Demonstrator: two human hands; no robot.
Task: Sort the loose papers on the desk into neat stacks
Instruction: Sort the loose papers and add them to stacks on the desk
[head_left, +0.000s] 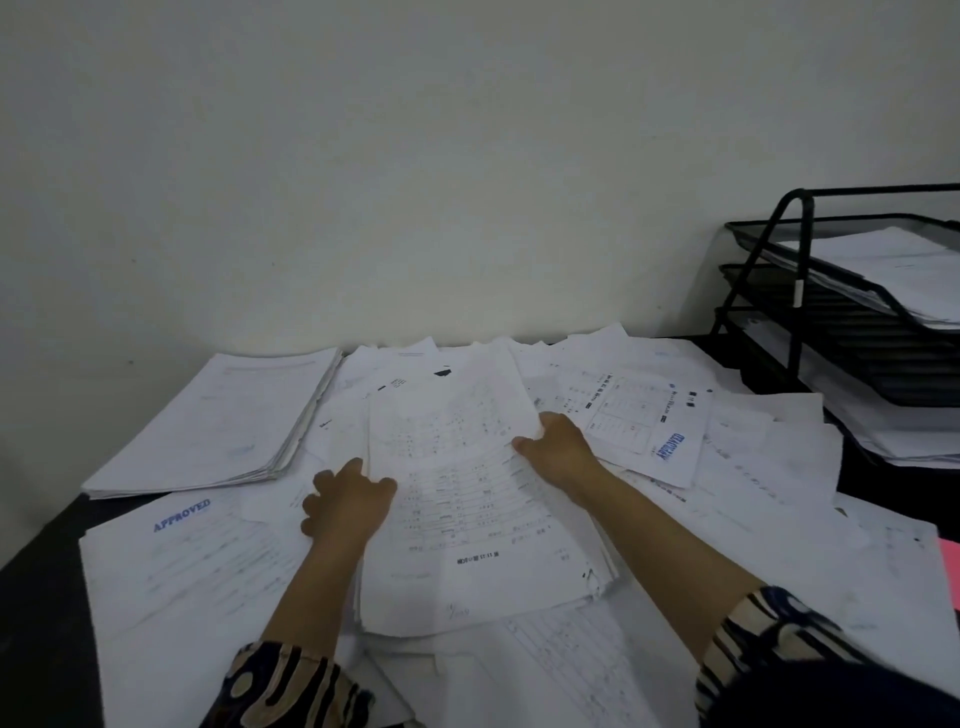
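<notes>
Centrally, a thick bundle of white printed sheets ran lengthwise up the frame, left hand and right hand gripping its opposite long edges.

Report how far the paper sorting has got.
Done: one squared stack at far left. In hand: the left hand and right hand grip a central bundle by its sides. Left: loose sheets cover the desk, including two stamped APPROVED.
</notes>
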